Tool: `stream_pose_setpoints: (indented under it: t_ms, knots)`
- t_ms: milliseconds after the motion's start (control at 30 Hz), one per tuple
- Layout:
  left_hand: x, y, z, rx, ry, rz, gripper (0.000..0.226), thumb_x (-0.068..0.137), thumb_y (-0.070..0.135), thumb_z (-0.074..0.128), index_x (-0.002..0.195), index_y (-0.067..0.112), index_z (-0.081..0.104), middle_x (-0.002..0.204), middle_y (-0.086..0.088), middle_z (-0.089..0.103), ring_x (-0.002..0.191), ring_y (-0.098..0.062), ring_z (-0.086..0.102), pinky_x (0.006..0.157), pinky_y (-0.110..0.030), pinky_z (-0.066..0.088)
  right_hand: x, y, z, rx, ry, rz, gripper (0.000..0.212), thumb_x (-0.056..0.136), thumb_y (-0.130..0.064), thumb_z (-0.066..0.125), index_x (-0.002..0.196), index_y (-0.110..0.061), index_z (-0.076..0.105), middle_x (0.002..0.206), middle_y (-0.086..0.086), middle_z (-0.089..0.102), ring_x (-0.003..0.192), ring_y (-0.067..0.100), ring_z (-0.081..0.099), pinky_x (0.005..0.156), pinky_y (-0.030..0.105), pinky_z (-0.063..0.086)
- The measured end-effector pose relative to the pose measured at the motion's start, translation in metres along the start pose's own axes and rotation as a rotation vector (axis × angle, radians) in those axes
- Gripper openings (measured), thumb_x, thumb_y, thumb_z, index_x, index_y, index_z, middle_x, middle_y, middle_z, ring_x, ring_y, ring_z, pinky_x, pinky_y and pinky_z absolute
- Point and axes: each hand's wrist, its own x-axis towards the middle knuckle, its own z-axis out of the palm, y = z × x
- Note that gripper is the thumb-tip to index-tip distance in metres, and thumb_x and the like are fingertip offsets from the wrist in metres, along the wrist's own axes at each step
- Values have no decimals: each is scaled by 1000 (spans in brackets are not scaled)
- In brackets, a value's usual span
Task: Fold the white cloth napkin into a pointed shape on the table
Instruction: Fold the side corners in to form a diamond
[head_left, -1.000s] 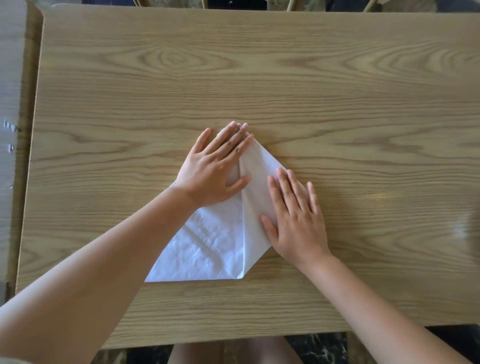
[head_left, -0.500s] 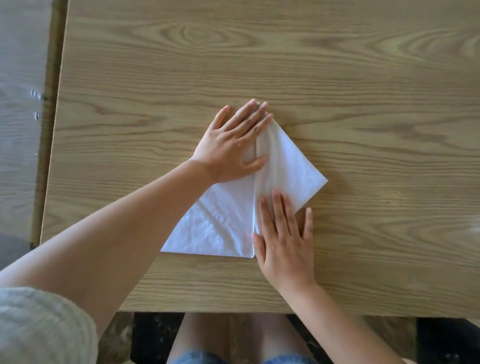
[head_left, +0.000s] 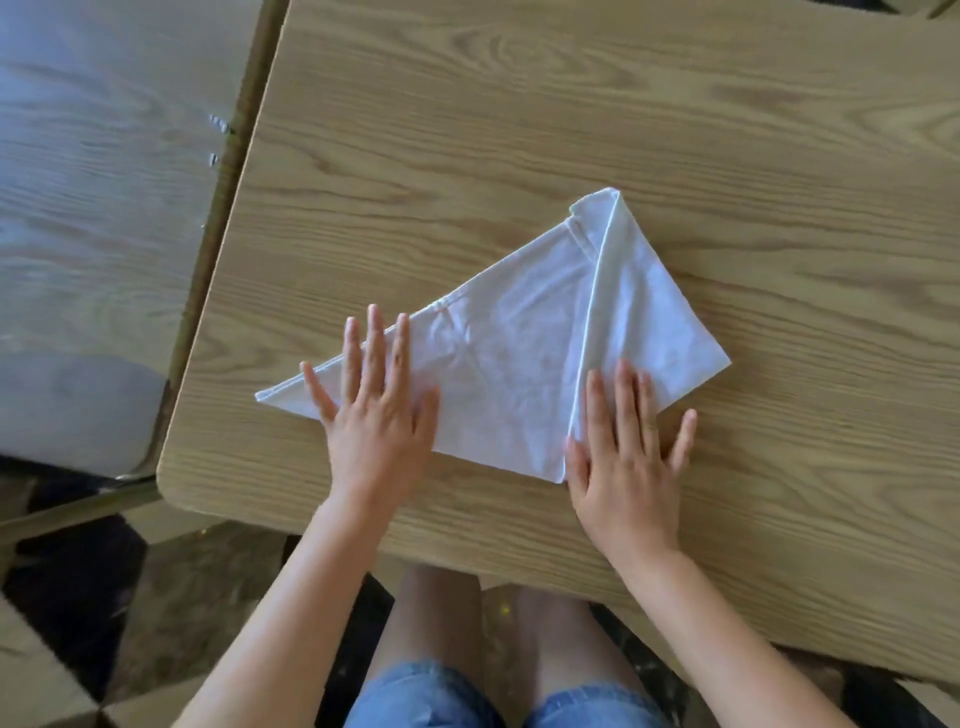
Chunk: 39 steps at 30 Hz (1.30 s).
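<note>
Napkin (head_left: 519, 364) lies flat on the wooden table (head_left: 519, 104), near the edge closest to you, and it has a pointed shape: one tip points away from you at the top, one long corner reaches to your left, and one corner sticks out to your right. The right part is folded over, and its white edge runs as a straight line from the top tip down to the near corner. Your left hand (head_left: 376, 415) rests flat on the left corner of the cloth, fingers stretched and spread, grasping nothing; the heel of this hand is on the bare wood. Your right hand (head_left: 623, 457) is also flat and spread, not gripping; its fingers lie on the folded flap just beside the fold line, while the palm and the little finger touch the table. At the left you see a second table (head_left: 104, 182), close beside the first. Your knees (head_left: 493, 623) in blue denim shorts (head_left: 441, 696) show under the table edge.
</note>
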Motion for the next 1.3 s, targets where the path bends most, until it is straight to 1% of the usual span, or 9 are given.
stream_pose_setpoints:
  t_ms: [100, 300, 433, 567, 667, 800, 933, 1133, 1300]
  knots:
    - [-7, -42, -10, -20, 22, -211, 63, 94, 47, 30, 149, 26, 11, 159, 1, 2, 145, -14, -5, 110, -59, -9, 0, 1, 1, 1, 12, -19, 61, 94, -42, 24, 149, -19, 11, 157, 7, 8, 145, 22, 9, 110, 60, 1]
    - [-13, -71, -31, -28, 105, -183, 57, 92, 41, 49, 142, 18, 36, 154, -10, 27, 143, -23, 20, 110, -49, 22, 0, 2, 1, -34, 34, -21, 59, 95, -42, 20, 149, -19, 12, 157, 8, 13, 144, 20, 10, 109, 65, 3]
    - [-12, -73, -46, -28, 176, -181, 38, 80, 31, 67, 111, 10, 61, 115, -13, 59, 111, -34, 51, 84, -45, 42, -1, 1, -4, -41, 29, -33, 59, 95, -41, 23, 148, -19, 13, 156, 9, 15, 144, 21, 12, 107, 67, 2]
    - [-9, -75, -57, -175, 58, -342, 22, 78, 28, 67, 91, 10, 62, 91, -3, 52, 94, -25, 52, 67, -32, 40, 0, -3, -14, -6, -2, -26, 59, 94, -38, 32, 147, -16, 19, 155, 13, 18, 144, 24, 15, 106, 70, 2]
    - [-5, -70, -70, -474, 15, -423, 18, 75, 17, 65, 78, 2, 56, 75, -5, 54, 72, -18, 50, 56, -25, 33, 5, -14, -31, 81, 27, 2, 61, 89, -33, 55, 142, -13, 33, 150, 21, 28, 141, 32, 22, 103, 73, 11]
    - [-1, -27, -93, -946, -15, -387, 4, 77, 8, 65, 80, 5, 64, 75, -8, 67, 69, -13, 60, 61, -23, 43, 24, -50, -67, 457, 176, -175, 46, 81, -33, 62, 122, -11, 56, 124, 13, 56, 121, 27, 49, 99, 62, 34]
    - [2, 22, -100, -1149, -143, -308, 7, 81, 8, 66, 86, 4, 67, 76, -4, 70, 71, -8, 64, 71, -27, 50, 39, -77, -95, 646, 151, -330, 36, 80, -43, 59, 107, -18, 63, 104, -5, 67, 101, 13, 61, 105, 49, 31]
    - [15, 60, -102, -1292, -215, -237, 22, 81, 29, 57, 85, 13, 72, 86, -1, 75, 91, -12, 69, 90, -39, 52, 58, -65, -101, 857, 170, -107, 21, 80, -33, 69, 95, -18, 65, 90, -12, 69, 87, 3, 62, 99, 46, 37]
    - [30, 76, -93, -1383, -390, -114, 34, 86, 35, 44, 92, 21, 74, 101, 4, 74, 102, -10, 66, 93, -35, 48, 90, -39, -98, 1166, 109, 165, 8, 88, -22, 61, 81, -18, 64, 74, -13, 65, 75, 0, 61, 74, 15, 45]
